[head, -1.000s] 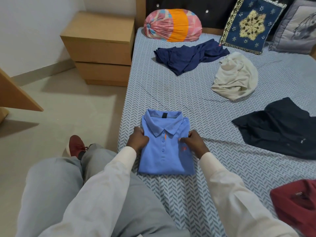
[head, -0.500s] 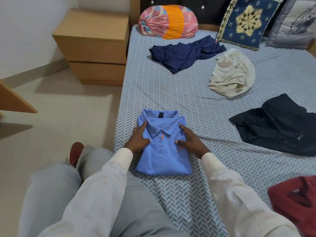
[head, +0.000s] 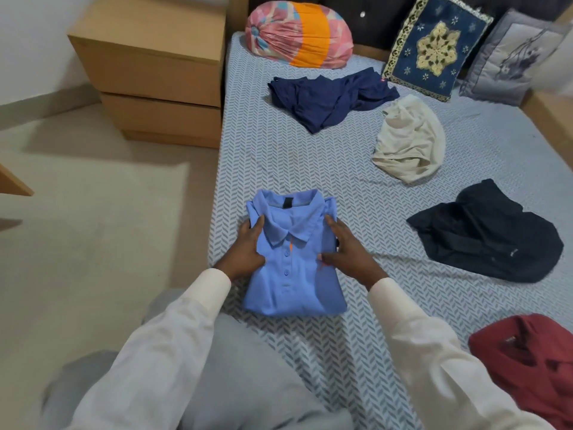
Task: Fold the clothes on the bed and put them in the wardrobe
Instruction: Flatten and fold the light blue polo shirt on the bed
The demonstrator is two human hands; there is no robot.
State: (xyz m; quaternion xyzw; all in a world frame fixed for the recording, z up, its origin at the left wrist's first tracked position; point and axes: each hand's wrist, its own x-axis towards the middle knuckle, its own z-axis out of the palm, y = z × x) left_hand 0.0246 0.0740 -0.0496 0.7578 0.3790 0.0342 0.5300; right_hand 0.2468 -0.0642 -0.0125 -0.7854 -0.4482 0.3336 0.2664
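One head-worn wide-angle camera, close above the bed (head: 310,169) edge, faces forward and down toward the headboard (head: 372,17).

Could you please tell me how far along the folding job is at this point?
Done: the blue polo shirt lies folded on the bed. In hand: the left hand and right hand rest flat on its sides. Left: the navy garment, cream garment, black garment and maroon garment lie unfolded, and the shirt has yet to reach the wardrobe, which is out of view.
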